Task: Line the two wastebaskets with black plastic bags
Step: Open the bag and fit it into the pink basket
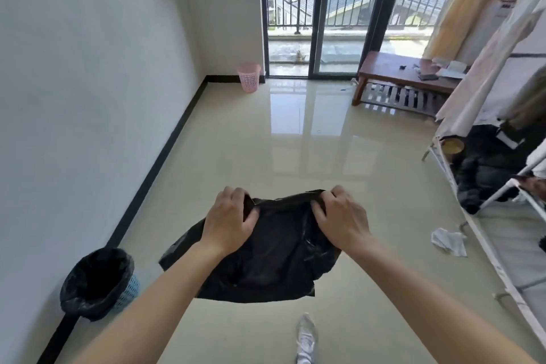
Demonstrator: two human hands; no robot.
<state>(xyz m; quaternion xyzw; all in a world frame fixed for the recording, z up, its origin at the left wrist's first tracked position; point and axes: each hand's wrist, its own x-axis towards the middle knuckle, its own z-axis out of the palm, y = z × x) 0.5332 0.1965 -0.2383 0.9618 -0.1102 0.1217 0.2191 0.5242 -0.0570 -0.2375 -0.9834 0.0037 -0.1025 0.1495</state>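
A black plastic bag [274,257] hangs in front of me above the floor, held by its top edge. My left hand [229,220] grips the left part of that edge and my right hand [342,220] grips the right part, fingers curled into the plastic. A blue wastebasket [128,292] stands against the left wall near me, with a black bag [94,281] lining it and folded over its rim. A pink wastebasket [249,77] stands far off in the left corner by the glass door, with no bag showing on it.
A low wooden table [404,74] with small items sits at the back right. A white metal rack [478,230] with clothes lines the right side. Crumpled paper [449,241] lies on the glossy tile floor. My white shoe [305,340] shows at the bottom.
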